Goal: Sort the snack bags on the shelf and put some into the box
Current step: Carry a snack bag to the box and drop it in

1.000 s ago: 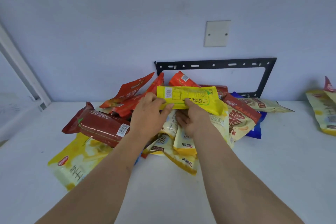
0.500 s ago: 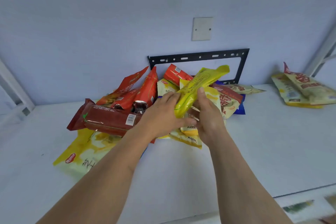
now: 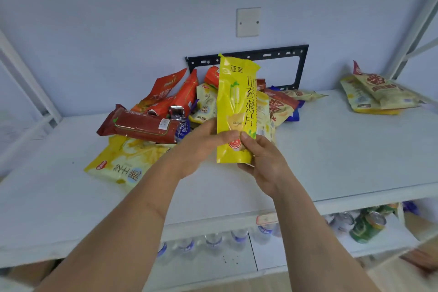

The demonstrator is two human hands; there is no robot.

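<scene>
Pale blue wall is filling the background, carrying a white blank cover plate [image 3: 248, 22] and, lower down, a black metal wall bracket [image 3: 279, 54]. White shelf [image 3: 343, 149] is spreading across the middle of the view, with white frame uprights slanting at both sides.

Both hands are holding a long yellow snack bag [image 3: 237, 102] upright above the shelf, just in front of the pile, its printed face turned toward the camera. Left hand [image 3: 201, 147] is gripping the bag's lower left edge, thumb lying across the front and fingers curled behind. Right hand [image 3: 263, 161] is clamping the lower right edge, thumb pressing on the front near the left thumb, fingers wrapped round the back.

Behind the held bag a loose pile of snack bags [image 3: 189, 106] is lying against the wall under the bracket: orange-red bags leaning at the back, a dark red bag [image 3: 144, 125] lying across the left side, and a large pale yellow bag [image 3: 123, 163] lying flat at the near left. Well apart, at the far right of the shelf, a small stack of yellow and red bags [image 3: 376, 95] is resting.

Below the shelf, water bottles [image 3: 213, 242] and green drink cans [image 3: 366, 225] are showing, blurred. No box is showing clearly.
</scene>
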